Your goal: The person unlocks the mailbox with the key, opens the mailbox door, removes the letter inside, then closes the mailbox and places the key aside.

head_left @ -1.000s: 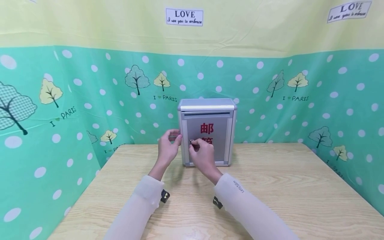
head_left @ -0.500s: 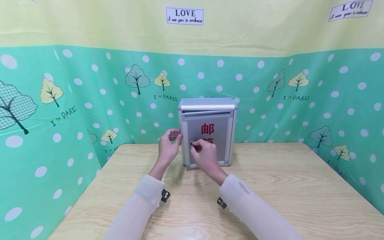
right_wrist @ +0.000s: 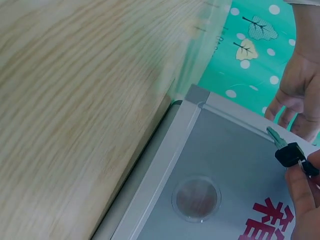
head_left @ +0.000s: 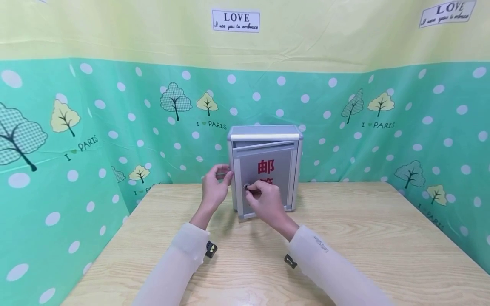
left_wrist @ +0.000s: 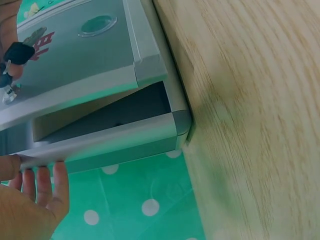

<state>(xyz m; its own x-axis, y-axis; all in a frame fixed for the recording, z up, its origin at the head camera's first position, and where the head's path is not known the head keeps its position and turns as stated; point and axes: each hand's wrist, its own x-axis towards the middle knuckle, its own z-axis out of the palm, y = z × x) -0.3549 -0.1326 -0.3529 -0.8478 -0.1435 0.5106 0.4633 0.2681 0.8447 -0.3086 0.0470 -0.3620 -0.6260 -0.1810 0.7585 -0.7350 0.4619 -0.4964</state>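
Spotted green cloth (head_left: 314,127) with a yellow upper band (head_left: 329,38) encloses a wood-grain table (head_left: 363,238); a LOVE label (head_left: 236,21) is printed at 12 o'clock. Silver mailbox (head_left: 264,131) upright at the table's far side, straight ahead of the person at 12 o'clock. Its door (head_left: 281,174), marked in red characters (head_left: 266,167), stands ajar: the 9 o'clock edge is swung out, the 3 o'clock edge lies close to the frame, and a dark gap shows behind. Right hand (head_left: 268,203): thumb and forefinger pinch the black head of a key at the lock (head_left: 246,186), at 8 o'clock on the door. A second key (right_wrist: 289,155) with a black head hangs beside it. Left hand (head_left: 215,187): loosely bent, its fingertips rest against the mailbox's 9 o'clock side, thumb at the front edge. Round window (right_wrist: 196,198): toward 6 o'clock on the door. Both forearms wear pale sleeves (head_left: 329,259).
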